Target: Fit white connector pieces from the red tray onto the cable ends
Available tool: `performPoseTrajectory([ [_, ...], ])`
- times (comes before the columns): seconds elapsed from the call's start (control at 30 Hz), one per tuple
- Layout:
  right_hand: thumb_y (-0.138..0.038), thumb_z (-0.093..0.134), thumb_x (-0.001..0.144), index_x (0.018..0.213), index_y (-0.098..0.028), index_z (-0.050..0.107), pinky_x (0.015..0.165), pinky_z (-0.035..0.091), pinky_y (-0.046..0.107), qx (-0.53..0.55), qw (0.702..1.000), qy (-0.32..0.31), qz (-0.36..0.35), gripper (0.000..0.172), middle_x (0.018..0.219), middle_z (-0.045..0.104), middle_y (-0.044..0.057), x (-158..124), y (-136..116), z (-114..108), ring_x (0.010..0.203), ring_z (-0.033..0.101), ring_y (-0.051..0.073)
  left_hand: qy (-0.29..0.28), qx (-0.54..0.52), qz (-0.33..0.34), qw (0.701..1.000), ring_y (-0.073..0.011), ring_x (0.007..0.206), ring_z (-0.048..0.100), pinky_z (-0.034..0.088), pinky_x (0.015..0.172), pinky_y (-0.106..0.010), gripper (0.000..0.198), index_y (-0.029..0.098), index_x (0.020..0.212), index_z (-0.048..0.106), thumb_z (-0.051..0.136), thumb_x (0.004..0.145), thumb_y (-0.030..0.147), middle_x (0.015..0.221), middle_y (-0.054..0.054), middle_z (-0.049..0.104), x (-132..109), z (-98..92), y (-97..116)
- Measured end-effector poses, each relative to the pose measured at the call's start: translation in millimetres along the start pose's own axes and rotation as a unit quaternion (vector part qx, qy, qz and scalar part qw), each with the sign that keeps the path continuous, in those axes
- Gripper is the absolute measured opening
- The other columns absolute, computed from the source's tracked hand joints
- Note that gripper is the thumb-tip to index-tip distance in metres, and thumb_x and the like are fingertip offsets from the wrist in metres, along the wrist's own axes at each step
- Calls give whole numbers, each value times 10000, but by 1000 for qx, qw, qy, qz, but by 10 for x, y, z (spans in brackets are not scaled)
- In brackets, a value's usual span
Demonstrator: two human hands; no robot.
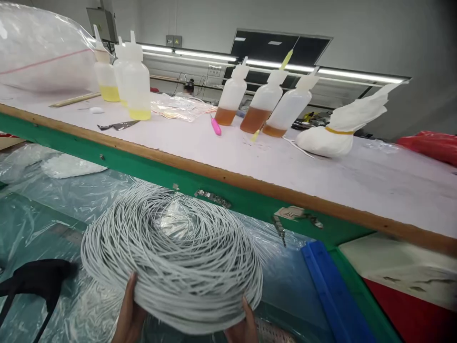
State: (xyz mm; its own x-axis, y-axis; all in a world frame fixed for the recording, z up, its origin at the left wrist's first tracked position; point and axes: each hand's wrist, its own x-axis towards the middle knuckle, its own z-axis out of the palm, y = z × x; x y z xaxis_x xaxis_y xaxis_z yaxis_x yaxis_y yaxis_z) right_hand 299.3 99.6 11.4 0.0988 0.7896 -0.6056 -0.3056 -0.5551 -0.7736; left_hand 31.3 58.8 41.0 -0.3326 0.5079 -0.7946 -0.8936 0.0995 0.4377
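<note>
Only partly visible, both hands (129, 314) (244, 328) (under wire coil (185, 290)).

the left hand (129, 312) is gripping the near left edge of the wire coil (185, 271), the right hand (244, 327) its near right, both thumbs pointing up.

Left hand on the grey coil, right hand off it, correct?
Wrong on the right hand: the head view shows it on the grey coil too, thumb at the near edge. The left hand is on it, as you say.

Pale grey cable coil (189, 281)
</note>
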Motion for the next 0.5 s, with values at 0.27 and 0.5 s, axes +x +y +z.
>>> performPoseTrajectory([
  [0.27,-609,499,720,1313,-321,368,861,485,354,154,987,-51,2,672,1335,444,-4,643,-515,288,1126,506,225,-57,165,-39,984,-269,1080,537,446,886,-394,417,191,1096,567,518,787,465,1142,-93,607,172,828,138],
  [0.5,-657,509,644,1316,-240,371,765,510,357,27,997,59,40,802,1291,490,66,848,-152,181,1105,512,271,3,296,-18,955,-320,1238,367,167,1041,-542,554,191,1185,502,536,747,527,1297,-106,488,308,726,99],
])
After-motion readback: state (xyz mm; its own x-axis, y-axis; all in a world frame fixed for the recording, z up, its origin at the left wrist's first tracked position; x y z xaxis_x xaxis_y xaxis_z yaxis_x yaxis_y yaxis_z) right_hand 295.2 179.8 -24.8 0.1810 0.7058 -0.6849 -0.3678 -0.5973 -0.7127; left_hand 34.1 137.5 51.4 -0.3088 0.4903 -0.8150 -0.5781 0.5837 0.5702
